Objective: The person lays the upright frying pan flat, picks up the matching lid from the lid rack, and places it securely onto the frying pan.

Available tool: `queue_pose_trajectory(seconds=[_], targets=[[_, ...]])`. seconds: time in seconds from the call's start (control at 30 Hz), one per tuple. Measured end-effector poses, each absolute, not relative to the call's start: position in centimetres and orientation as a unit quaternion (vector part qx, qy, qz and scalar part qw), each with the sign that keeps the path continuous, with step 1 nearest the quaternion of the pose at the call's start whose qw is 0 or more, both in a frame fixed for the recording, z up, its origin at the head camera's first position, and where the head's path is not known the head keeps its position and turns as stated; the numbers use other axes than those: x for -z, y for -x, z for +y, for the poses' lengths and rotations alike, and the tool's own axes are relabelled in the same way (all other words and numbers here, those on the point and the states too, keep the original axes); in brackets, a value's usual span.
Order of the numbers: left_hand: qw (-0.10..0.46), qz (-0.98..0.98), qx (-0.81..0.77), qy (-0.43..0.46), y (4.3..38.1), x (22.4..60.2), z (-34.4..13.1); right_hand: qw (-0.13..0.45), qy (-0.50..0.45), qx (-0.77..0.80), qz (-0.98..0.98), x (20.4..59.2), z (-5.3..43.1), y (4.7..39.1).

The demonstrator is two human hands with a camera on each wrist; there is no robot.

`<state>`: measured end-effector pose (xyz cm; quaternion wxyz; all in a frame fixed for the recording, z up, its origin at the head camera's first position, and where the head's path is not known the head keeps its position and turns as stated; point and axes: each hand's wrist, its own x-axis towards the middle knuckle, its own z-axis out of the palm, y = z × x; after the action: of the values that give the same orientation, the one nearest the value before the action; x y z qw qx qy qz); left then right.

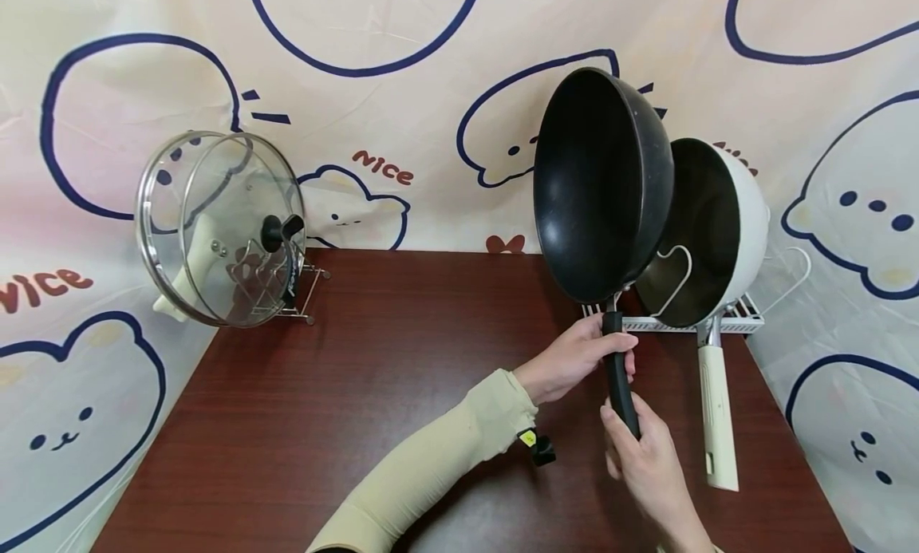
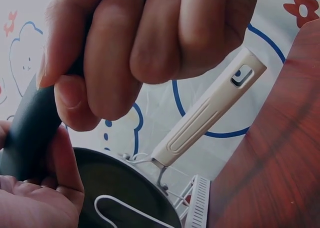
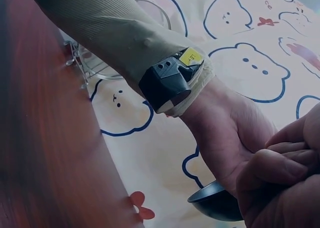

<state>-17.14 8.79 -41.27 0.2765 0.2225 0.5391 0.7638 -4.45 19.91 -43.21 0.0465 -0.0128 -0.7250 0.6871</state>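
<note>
Both hands grip the dark handle [image 1: 619, 369] of a black wok [image 1: 585, 186], tilted up on its side with its hollow facing left. My left hand [image 1: 570, 360] holds the upper handle near the wok's body, and my right hand [image 1: 649, 453] holds its lower end. The wok's lower rim is at a white rack [image 1: 743, 320]; whether it rests there I cannot tell. Just right of it a white pan [image 1: 750, 218] with a dark inside stands on edge in that rack, its cream handle [image 1: 718, 417] pointing toward me. A white wire divider [image 1: 678, 290] shows between the two.
At the back left, glass lids [image 1: 215, 242] with black knobs stand in a wire rack [image 1: 309, 294] on the brown table [image 1: 402, 321]. A patterned cloth [image 1: 431, 146] hangs behind and along both sides. A small wrist camera [image 1: 542, 451] is strapped under the left sleeve.
</note>
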Motion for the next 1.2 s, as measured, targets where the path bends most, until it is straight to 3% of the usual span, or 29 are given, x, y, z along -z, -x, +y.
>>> queue_pose_trajectory(seconds=[1.2], targets=[[0.258,0.572,-0.762,-0.162,17.4,43.5,7.9,-0.049,-0.003,-0.761,-0.647,44.6,19.1,5.0]])
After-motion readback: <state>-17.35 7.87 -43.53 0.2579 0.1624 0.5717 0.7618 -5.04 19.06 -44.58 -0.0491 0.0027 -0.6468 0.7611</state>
